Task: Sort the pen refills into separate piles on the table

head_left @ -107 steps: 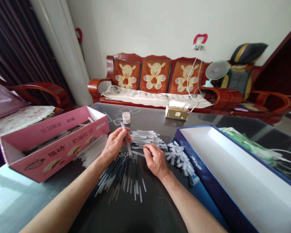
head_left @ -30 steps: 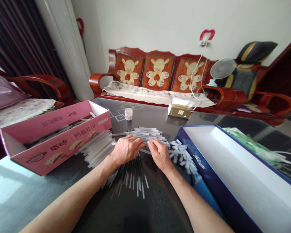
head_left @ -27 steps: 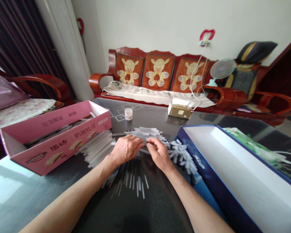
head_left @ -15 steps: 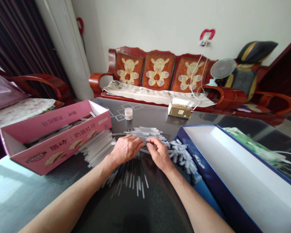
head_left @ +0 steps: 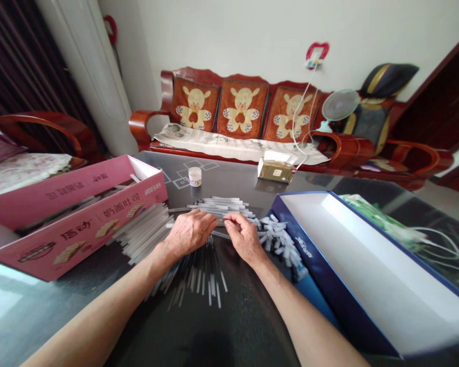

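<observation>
My left hand (head_left: 189,232) lies knuckles up on the dark table, fingers curled over a thin clear pen tube that runs between both hands. My right hand (head_left: 244,237) sits beside it, thumb and fingers pinching the same tube's right end. Under and in front of my hands spreads a fan of dark pen refills (head_left: 199,270). Behind my fingers lies a stack of finished white pens (head_left: 222,205). A heap of clear pen barrels (head_left: 145,232) lies left of my left hand, and a pile of small white caps (head_left: 281,239) right of my right hand.
A pink cardboard box (head_left: 72,224) holding more tubes stands at the left. A large blue box with a white inside (head_left: 302,244) fills the right. A small white jar (head_left: 195,176) and a tan tissue box (head_left: 275,171) stand further back. A red wooden sofa (head_left: 237,117) is behind the table.
3.6 s ago my left hand held a pen barrel raised upright; now both hands are lowered onto the table, closed on a tube. Within the last second the hands barely moved; the view shifted slightly.
</observation>
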{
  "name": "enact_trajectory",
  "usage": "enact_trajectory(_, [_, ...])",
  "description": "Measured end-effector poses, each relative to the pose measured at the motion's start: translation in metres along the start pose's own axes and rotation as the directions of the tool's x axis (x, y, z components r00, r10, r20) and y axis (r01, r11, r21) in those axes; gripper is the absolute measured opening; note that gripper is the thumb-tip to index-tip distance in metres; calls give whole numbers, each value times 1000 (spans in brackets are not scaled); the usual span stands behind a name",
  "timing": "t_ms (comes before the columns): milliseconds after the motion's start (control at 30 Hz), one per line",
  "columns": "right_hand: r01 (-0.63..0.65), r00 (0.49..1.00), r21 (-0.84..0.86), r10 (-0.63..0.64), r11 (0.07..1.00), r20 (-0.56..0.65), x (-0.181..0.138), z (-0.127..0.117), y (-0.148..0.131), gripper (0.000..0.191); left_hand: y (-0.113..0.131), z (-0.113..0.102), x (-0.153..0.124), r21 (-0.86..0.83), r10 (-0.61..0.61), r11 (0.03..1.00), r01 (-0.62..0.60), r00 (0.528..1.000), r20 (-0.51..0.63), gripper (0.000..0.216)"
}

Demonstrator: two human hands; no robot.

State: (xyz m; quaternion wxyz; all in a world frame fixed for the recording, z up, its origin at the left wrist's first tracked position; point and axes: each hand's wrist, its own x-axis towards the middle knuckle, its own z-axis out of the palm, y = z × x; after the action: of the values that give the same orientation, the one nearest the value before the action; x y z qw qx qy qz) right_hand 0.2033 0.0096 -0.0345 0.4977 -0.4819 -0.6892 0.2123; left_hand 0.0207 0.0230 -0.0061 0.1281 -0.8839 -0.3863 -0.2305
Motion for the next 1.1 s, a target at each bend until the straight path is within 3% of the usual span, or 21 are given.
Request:
enact_trajectory(67, [46, 996, -63, -50, 997, -69, 3, -5, 3, 17, -1, 0, 0, 3, -13, 1000, 13, 1000, -7, 32])
enact_trajectory(167, [77, 988, -323, -114, 943, -100, 9, -21, 11, 18, -1, 0, 0, -1, -9, 1000, 8, 1000, -23, 32])
enact_trajectory(333, [-60, 996, -773, -12, 631, -87, 16, -59, 22, 18, -1, -1, 0, -11, -13, 1000, 12, 1000, -20, 32])
enact_trajectory(433, [-145, 989, -865, 67, 480, -129, 16, -74, 23, 19, 0, -2, 0, -17, -16, 1000, 15, 1000, -2, 32])
enact_trajectory(600, [-172, 978, -907, 179, 384, -109, 16, -78, 20, 23, -1, -1, 0, -25, -20, 999, 20, 1000, 9, 31])
enact_trajectory(700, [-149, 988, -881, 100, 449, -116, 16, -73, 18, 28, -1, 1, 0, -38, -4, 999, 4, 1000, 9, 27])
enact_trajectory(800, [-17, 991, -727, -87, 687, -106, 16, -60, 14, 32, -1, 0, 1, -71, 32, 997, -34, 999, -35, 21])
enact_trajectory(900, [94, 976, -411, -165, 907, -141, 13, -40, 9, 28, 0, -6, 3, -129, 54, 989, -76, 985, -164, 17])
enact_trajectory(1000, [18, 989, -78, -29, 997, -144, 7, -19, 5, 23, 2, -13, 5, -225, 64, 964, -140, 948, -313, 17])
enact_trajectory(1100, [-167, 982, 219, 183, 961, -53, 2, -8, -1, 27, 5, -15, 4, -299, 86, 933, -201, 930, -358, 21])
